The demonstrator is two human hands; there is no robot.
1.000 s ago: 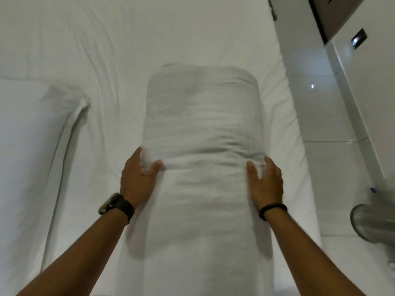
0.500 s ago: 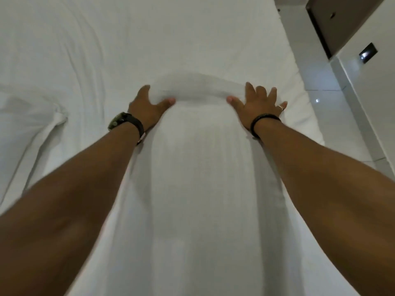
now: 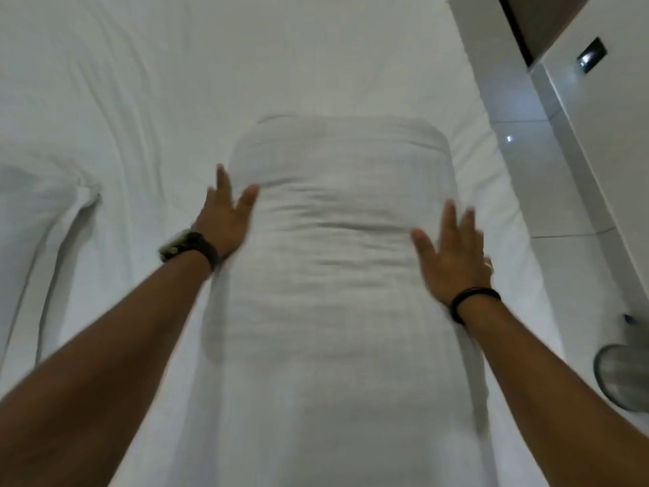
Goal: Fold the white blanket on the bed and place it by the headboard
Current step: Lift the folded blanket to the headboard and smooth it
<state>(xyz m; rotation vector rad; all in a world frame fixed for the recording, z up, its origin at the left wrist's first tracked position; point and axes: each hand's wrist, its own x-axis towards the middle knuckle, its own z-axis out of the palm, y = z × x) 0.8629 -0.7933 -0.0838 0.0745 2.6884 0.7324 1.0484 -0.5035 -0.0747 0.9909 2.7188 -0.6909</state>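
Observation:
The white blanket [image 3: 337, 261] lies folded into a long narrow strip down the middle of the bed [image 3: 246, 65], its far end doubled over and rounded. My left hand [image 3: 224, 219], with a watch on the wrist, rests flat against the strip's left edge, fingers spread. On the right part of the strip lies my right hand [image 3: 453, 254], wearing a dark wristband, palm down with fingers apart. Neither hand grips the cloth. The headboard is out of view.
A white pillow [image 3: 38, 233] lies at the left. The bed's right edge runs beside a glossy tiled floor [image 3: 548, 177]. A metal bin [image 3: 621, 377] stands at the lower right, and a wall with a dark socket plate [image 3: 591, 56] is at the upper right.
Both hands carried the blanket's edge forward to the far end, then let go. They have since drawn back and now lie flat with spread fingers on the folded strip.

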